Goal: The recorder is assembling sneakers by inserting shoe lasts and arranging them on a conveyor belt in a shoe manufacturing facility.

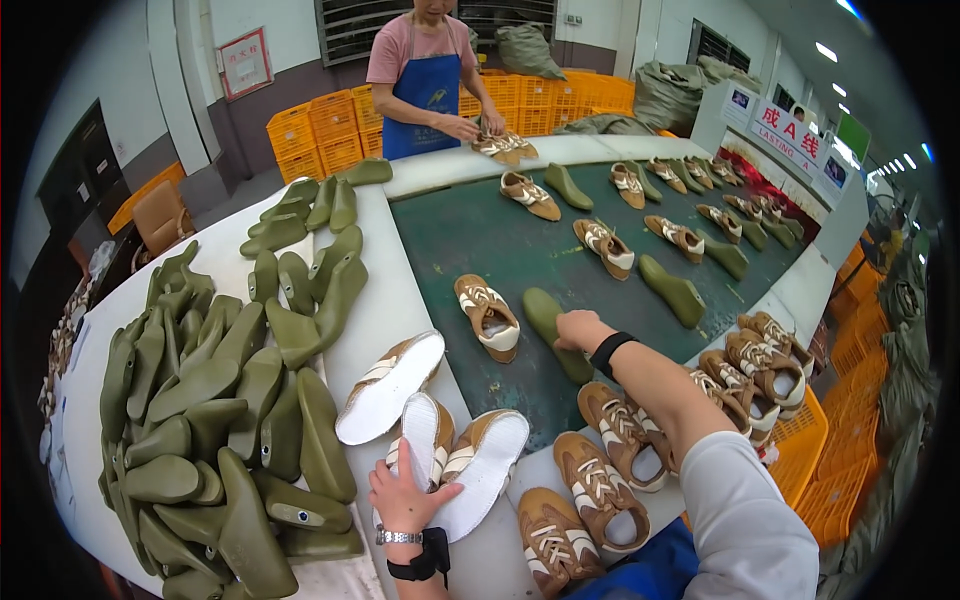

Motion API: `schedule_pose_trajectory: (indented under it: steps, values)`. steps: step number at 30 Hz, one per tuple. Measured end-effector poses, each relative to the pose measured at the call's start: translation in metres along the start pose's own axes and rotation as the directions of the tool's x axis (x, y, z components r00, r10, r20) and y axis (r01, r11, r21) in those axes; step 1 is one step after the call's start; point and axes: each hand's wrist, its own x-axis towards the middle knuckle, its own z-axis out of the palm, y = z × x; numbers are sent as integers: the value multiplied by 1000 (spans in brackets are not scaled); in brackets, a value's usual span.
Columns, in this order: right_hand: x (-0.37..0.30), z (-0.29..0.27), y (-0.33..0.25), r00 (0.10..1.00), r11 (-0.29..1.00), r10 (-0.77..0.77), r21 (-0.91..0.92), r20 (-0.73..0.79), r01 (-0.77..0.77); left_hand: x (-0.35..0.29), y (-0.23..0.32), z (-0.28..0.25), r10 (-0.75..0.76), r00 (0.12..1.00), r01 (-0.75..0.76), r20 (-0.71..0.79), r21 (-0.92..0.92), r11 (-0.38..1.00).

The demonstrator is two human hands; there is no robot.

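My right hand [580,330] reaches over the green conveyor belt and is closed on an olive-green shoe last [545,318] lying there. Down at the front edge, my left hand [405,498] grips the end of a brown and white shoe upper [427,437], thumb to one side and fingers over it. Two more uppers with white undersides lie beside it: one on the left [392,388] and one on the right [492,462]. Just beyond, a laced brown sneaker [487,316] stands on the belt, left of the last.
A large heap of green lasts [215,400] covers the white table at left. Finished-looking brown sneakers [600,480] line the near right edge. Shoes and lasts alternate along the belt [440,235]. Across it, a person in a blue apron [425,110] handles shoes. Orange crates [850,400] stack at right.
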Motion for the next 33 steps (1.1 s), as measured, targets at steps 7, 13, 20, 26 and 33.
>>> schedule_pose_trajectory:
  steps: [7,13,20,26,33]
  values:
    - [56,-13,-130,801,707,-384,411,-460,575,-3,-3,1,15,997,-15,-82,2,1000]
    - [69,-4,-187,875,668,-437,577,-209,471,-1,-5,7,42,995,-42,-90,-4,999]
    - [35,-2,-139,871,675,-449,714,201,183,3,-3,-3,12,993,-9,-113,30,999]
    - [-15,7,-113,939,724,-340,622,-52,297,8,0,0,40,989,-31,-145,65,997]
    - [-135,-92,-48,845,715,-172,526,-506,461,-15,-6,8,-166,983,151,-83,-158,976]
